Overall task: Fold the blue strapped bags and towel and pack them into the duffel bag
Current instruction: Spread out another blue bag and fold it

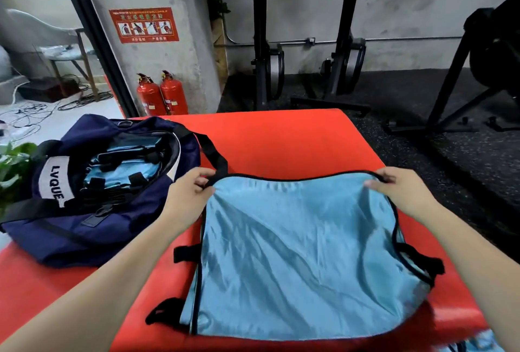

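Observation:
A light-blue bag with black trim and black straps (298, 253) lies spread flat on the red mat (281, 140). My left hand (188, 196) pinches its far left corner. My right hand (399, 191) pinches its far right corner. To the left, a navy duffel bag (92, 219) marked LVQUE stands open. Inside it lie folded light-blue bags with black straps (126, 165). The duffel's black shoulder strap (213, 154) runs toward my left hand. More blue fabric (475, 343) peeks in at the bottom right corner.
Two red fire extinguishers (161, 95) stand by a concrete pillar behind the mat. Black exercise machines (346, 42) line the back wall on dark rubber floor. A green plant (11, 165) is at the left edge. Cables and a chair lie further back left.

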`<action>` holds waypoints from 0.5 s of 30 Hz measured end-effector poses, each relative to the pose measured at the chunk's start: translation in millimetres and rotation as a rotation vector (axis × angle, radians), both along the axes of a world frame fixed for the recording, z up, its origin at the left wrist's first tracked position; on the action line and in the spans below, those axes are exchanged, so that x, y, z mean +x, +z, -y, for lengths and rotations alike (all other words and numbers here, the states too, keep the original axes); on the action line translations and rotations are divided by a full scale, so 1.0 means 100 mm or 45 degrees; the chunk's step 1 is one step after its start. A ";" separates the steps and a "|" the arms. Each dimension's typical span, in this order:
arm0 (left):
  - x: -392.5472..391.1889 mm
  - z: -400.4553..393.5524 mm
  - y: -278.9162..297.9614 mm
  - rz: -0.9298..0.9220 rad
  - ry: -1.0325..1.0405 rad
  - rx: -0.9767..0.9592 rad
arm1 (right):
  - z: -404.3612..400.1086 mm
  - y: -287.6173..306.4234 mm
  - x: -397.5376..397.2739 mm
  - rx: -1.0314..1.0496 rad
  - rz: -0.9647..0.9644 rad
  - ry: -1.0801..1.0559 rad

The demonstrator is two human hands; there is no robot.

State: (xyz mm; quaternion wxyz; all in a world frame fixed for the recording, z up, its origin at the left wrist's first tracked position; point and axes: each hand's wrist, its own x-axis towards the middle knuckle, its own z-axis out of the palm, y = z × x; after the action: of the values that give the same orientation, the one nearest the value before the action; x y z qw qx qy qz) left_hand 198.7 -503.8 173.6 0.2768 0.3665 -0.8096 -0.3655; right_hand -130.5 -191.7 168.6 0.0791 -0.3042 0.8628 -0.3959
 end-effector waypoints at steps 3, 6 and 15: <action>-0.07 -0.05 0.01 -0.001 0.069 -0.015 | 0.09 -0.02 0.06 -0.020 -0.019 -0.118; -0.08 -0.14 -0.06 0.232 0.043 -0.088 | 0.11 -0.12 0.17 0.150 -0.061 -0.166; 0.08 -1.27 -0.23 0.390 -0.418 -0.334 | -0.10 -0.22 1.28 0.265 -0.402 0.450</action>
State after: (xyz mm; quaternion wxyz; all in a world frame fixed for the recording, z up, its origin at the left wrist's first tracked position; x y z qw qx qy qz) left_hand 206.5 -377.0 151.0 0.1331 0.2422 -0.9312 -0.2375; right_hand -2.6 -181.2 146.5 0.0423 -0.4983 0.8342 -0.2325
